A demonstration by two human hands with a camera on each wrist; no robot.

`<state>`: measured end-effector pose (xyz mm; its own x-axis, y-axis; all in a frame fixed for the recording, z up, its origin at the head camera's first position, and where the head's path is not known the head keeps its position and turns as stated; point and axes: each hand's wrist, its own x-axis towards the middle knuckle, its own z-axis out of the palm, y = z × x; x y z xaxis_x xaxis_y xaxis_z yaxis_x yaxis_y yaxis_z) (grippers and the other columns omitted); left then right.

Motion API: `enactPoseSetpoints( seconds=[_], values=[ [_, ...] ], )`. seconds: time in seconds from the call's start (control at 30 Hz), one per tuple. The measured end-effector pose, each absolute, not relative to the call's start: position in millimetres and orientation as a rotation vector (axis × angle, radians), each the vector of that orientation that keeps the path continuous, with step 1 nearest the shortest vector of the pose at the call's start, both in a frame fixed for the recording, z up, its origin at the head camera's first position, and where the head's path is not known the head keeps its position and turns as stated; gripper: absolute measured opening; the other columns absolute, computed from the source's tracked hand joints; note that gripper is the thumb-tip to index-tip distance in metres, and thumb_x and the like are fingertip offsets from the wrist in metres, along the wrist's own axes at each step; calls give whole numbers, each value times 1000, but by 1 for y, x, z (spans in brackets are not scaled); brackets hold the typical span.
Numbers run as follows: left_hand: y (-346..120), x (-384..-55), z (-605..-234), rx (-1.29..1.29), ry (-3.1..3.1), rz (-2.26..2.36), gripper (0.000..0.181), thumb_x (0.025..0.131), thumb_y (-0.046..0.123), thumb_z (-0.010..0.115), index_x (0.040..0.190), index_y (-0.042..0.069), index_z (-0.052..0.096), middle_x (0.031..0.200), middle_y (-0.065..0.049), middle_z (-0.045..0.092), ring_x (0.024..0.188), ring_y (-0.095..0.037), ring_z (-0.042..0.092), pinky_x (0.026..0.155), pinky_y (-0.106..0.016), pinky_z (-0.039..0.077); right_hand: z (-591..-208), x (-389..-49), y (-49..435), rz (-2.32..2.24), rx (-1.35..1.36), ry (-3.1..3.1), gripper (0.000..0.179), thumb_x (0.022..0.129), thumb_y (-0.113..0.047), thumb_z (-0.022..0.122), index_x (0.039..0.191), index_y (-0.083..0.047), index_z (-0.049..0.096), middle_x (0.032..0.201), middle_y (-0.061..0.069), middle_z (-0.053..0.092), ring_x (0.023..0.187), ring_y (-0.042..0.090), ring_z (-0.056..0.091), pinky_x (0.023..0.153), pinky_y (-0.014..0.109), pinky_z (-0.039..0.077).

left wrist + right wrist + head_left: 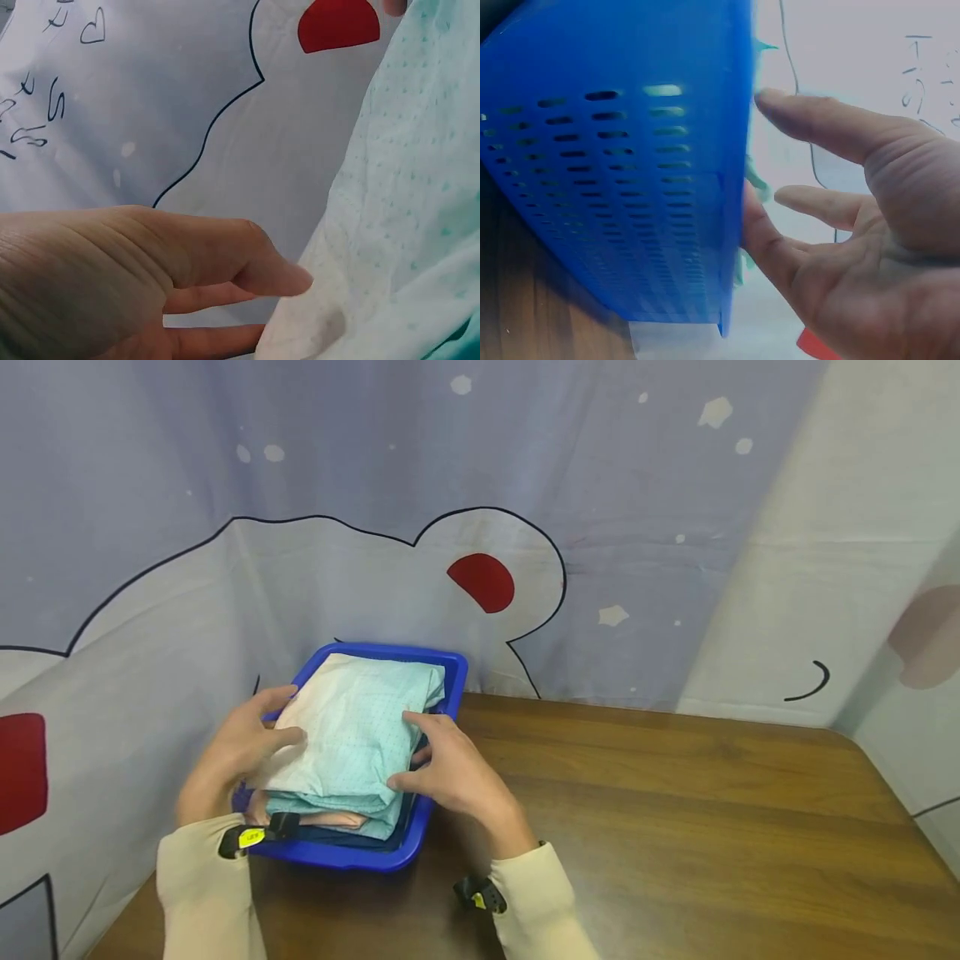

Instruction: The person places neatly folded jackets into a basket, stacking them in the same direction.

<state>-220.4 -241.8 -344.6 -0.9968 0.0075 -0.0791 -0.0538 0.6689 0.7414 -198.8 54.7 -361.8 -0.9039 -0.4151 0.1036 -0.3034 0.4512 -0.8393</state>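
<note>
A folded garment or cloth in pale mint and cream with small dots lies on top of a stack inside a blue plastic basket. Below it in the stack show a peach cloth and a dark navy one. My left hand is at the left side of the pile, its thumb extended to the cream edge of the top cloth. On the opposite side, my right hand has its fingers spread and loosely bent at the basket's right rim. The right wrist view shows the basket's slotted wall beside those fingers.
The basket stands on a brown wooden table, near its back left. Behind and to the left hangs a printed curtain with cartoon outlines, close against the basket. A black wrist strap sits on my right wrist, another on my left.
</note>
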Motion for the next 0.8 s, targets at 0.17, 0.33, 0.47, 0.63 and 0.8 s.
enactPoseSetpoints(
  seconds=[0.17, 0.33, 0.47, 0.63, 0.8],
  values=[
    [-234, -220, -342, -63, 2863, 1192, 81, 102, 24, 68, 166, -1, 25, 163, -34, 33, 144, -57, 37, 109, -73, 36, -361, -195, 72, -1472, -610, 2547, 81, 89, -23, 88, 159, -15, 49, 154, 11, 49, 112, 18, 68, 81, 30, 59],
    [-218, -217, -335, 50, 3024, 1120, 74, 103, 23, 66, 164, -1, 31, 160, -34, 38, 144, -57, 37, 108, -74, 34, -366, -194, 92, -1506, -617, 2577, 78, 91, -23, 86, 159, -14, 49, 153, 11, 51, 117, 23, 67, 88, 38, 59],
    [-198, -216, -329, 134, 3122, 1124, 72, 103, 25, 67, 163, 1, 36, 160, -32, 41, 144, -56, 37, 109, -74, 33, -369, -199, 116, -1517, -612, 2674, 75, 92, -20, 85, 158, -12, 50, 154, 11, 52, 120, 28, 67, 94, 45, 58],
    [-166, -215, -327, 282, 3220, 1151, 67, 101, 22, 70, 160, 2, 43, 159, -28, 44, 146, -52, 39, 113, -70, 32, -372, -211, 150, -1462, -577, 2847, 70, 94, -18, 82, 156, -8, 51, 154, 14, 52, 123, 31, 67, 98, 50, 56],
    [-125, -224, -333, 492, 3264, 1141, 65, 98, 20, 72, 157, 5, 49, 157, -23, 50, 145, -46, 43, 115, -64, 34, -371, -224, 179, -1347, -531, 2997, 68, 97, -17, 79, 157, -3, 48, 154, 18, 51, 127, 35, 64, 100, 51, 54]
  ],
)
